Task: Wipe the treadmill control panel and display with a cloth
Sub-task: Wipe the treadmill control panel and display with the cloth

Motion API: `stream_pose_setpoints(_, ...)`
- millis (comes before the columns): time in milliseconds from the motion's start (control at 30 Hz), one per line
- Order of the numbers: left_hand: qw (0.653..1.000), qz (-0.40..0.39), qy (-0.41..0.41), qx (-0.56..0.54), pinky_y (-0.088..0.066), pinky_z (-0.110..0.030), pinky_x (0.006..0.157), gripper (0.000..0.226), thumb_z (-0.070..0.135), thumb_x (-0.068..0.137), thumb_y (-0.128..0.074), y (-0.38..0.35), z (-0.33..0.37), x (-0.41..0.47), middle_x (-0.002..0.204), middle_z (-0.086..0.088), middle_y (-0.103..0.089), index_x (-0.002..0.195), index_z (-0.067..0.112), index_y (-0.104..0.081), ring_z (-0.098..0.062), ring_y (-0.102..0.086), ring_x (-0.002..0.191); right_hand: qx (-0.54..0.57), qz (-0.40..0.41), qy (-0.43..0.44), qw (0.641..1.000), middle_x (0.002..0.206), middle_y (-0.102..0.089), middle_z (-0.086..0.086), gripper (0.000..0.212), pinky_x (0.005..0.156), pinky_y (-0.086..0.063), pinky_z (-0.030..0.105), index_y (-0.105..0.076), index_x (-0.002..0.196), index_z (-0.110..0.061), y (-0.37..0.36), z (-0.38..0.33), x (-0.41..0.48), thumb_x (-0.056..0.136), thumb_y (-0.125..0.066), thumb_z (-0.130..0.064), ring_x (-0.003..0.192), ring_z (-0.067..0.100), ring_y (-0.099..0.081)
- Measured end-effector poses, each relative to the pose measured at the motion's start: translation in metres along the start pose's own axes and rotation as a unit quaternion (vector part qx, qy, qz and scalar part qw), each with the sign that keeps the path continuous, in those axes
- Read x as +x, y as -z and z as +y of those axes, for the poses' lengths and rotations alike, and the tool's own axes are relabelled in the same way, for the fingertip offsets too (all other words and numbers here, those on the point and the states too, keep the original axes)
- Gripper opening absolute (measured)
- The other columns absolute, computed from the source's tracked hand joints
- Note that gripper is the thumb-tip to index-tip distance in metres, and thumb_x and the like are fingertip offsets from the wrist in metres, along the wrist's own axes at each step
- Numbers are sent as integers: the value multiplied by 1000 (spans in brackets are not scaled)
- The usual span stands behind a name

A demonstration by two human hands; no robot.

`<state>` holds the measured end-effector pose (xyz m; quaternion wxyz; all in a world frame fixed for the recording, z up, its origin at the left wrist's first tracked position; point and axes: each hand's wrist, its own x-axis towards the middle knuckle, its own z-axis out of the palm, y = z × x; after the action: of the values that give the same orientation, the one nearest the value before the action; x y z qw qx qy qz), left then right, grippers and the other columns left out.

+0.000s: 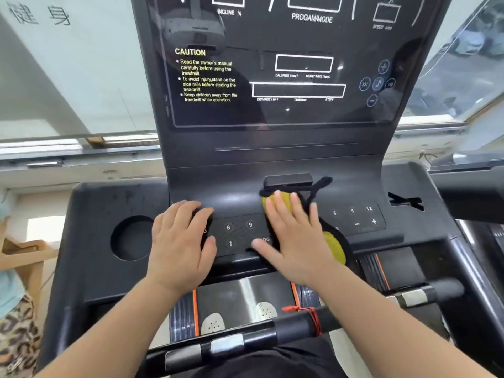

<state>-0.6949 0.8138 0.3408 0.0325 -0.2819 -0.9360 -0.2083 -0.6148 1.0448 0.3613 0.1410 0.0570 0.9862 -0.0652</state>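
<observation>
Round cup-holder recess [131, 238] in the console's left wing. Below, a black handlebar [261, 332] carrying a metal grip sensor [227, 345], with a red cord [313, 319] tied round it. Beneath the bar, two white perforated shoes [212, 324] stand on the running belt [231, 293]. Far left: wooden frame [26, 257] and leopard-print fabric [16, 336]. Upper left: white board [81, 64] with printed characters.

I see my right grip [297, 238] laid flat, fingers straight and spread. It presses a yellow cloth with black edging [334, 246] onto the black treadmill control panel [240, 233], just right of the keys marked 6 and 9. A black strap of the cloth trails up beside a small black block [287, 180]. My left grip [180, 241] rests palm-down on the panel's left end, fingers lightly bent, holding nothing. Above rises the glossy black display [272, 113] with yellow CAUTION text. A round cup recess [132, 238] sits to the left.
</observation>
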Motion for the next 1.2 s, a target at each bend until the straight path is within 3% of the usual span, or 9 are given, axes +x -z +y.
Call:
stream_pose_setpoints(133, 1000, 21, 3, -4, -36, -50, 101, 51, 33, 83, -45, 1, 2, 2, 127, -11, -60, 123, 8, -66, -37, -50, 122, -28, -29, 188, 981, 173, 1, -6, 98, 125, 11, 58, -6, 164, -25, 0, -31, 5, 87, 1, -85, 158, 26, 12)
stream_pose_setpoints(267, 999, 36, 6, -12, -38, -52, 101, 51, 31, 83, -45, 4, 16, 11, 128, -11, -61, 123, 7, -66, -38, -53, 121, -77, -57, 282, 955, 172, 6, -7, 86, 123, 18, 53, 12, 158, -29, -8, -40, -2, 93, -10, -80, 156, 21, 20)
stream_pose_setpoints(400, 1000, 5, -5, -3, -39, -52, 99, 52, 35, 84, -44, -3, 45, 28, 129, -10, -59, 125, 10, -65, -38, -52, 121, -20, -5, 170, 985, 172, 2, -8, 83, 126, 6, 56, -3, 164, -31, -8, 17, -11, 95, -16, -77, 159, 23, 10)
stream_pose_setpoints(500, 1000, -12, -13, -1, -37, -50, 99, 50, 36, 85, -44, -15, 65, 35, 128, -9, -59, 123, 11, -65, -35, -50, 121, 0, 21, 26, 999, 171, 8, -11, 89, 126, -1, 59, 1, 163, -36, -4, 81, -18, 87, 4, -83, 158, 22, 10)
stream_pose_setpoints(700, 1000, -23, -10, 8, -34, -47, 99, 50, 37, 83, -45, -32, 92, 39, 126, -9, -60, 121, 11, -66, -35, -52, 119, 36, 91, -179, 979, 173, -6, 5, 98, 125, -4, 60, -14, 164, -20, -1, 153, -8, 89, 10, -77, 159, 32, -6)
stream_pose_setpoints(833, 1000, -21, -4, 12, -32, -43, 99, 50, 36, 83, -45, -39, 109, 43, 127, -9, -60, 120, 12, -66, -35, -52, 120, -15, 59, 1, 998, 172, -10, 2, 92, 125, -5, 62, -14, 164, -22, -8, 114, -14, 93, 2, -77, 159, 33, -2)
stream_pose_setpoints(967, 1000, -21, 7, 9, -32, -44, 101, 51, 38, 84, -44, -47, 124, 49, 129, -9, -59, 122, 13, -66, -34, -50, 122, -64, 33, 204, 976, 171, -13, -4, 81, 125, -6, 55, -17, 164, -25, -16, 130, -34, 99, -12, -74, 159, 28, -6)
stream_pose_setpoints(1033, 1000, -17, 13, 5, -31, -44, 102, 51, 38, 84, -44, -50, 134, 53, 130, -8, -59, 123, 13, -66, -33, -49, 123, -48, 39, 204, 977, 171, -12, -6, 79, 125, -5, 54, -16, 164, -29, -13, 160, -34, 99, -14, -74, 159, 26, -7)
stream_pose_setpoints(1200, 1000, -8, 16, 1, -34, -47, 103, 50, 41, 84, -47, -55, 161, 60, 129, -6, -60, 123, 15, -66, -34, -51, 123, -17, 65, 36, 997, 172, 3, -9, 83, 127, -7, 59, -7, 164, -31, 7, 212, -3, 95, 1, -76, 159, 23, 8)
